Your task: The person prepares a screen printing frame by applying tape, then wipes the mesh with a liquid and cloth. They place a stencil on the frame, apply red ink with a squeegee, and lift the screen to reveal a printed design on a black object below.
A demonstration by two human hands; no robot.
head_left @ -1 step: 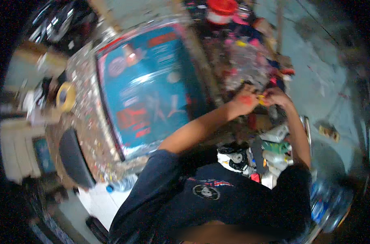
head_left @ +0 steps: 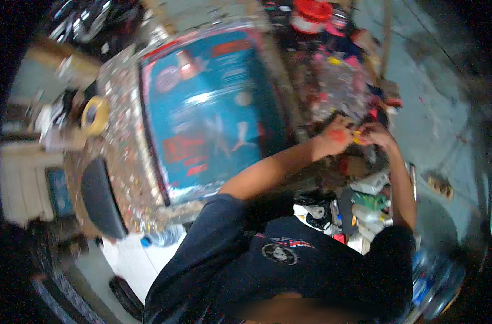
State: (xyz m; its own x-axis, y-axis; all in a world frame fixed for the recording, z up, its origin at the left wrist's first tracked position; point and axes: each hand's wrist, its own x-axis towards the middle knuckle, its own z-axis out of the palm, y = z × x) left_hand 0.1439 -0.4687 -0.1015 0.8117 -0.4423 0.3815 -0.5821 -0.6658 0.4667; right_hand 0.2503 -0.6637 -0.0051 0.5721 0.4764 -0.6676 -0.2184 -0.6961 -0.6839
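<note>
A paint-flecked table (head_left: pixel 129 151), speckled right out to its left edge. Lying on it, close to the right edge and stretching most of the way from far edge to near, a blue framed panel (head_left: pixel 219 119) with red patches. Past the table's right edge, a cluttered stand (head_left: pixel 337 81) strewn with pink, red and clear oddments, mostly too blurred to name. Over the near right corner of the panel, the left forearm (head_left: pixel 278 162), outstretched. Toward the stand's far end, a red-and-white bucket (head_left: pixel 310 20). Just off the table's near edge, a clear bottle (head_left: pixel 168 236) with a blue cap, lying on its side.

Smaller again: left hand (head_left: pixel 335 136), marked with red on the back, fingers bent inward; right hand (head_left: pixel 376 134), opposite, fingers likewise curled, almost closed. Between both sets of fingertips, a small yellow thing (head_left: pixel 357 137), apparently pinched from either side, out past the table's right edge, by the stand's near end. Too blurred to tell its exact kind, or the share of grip borne by each hand.

For good handling, judging from this pose: steady the left hand as an anchor and work with the right alone. Pinch lightly, to avoid crushing or dropping something so small. Keep the left forearm clear of the panel.
</note>
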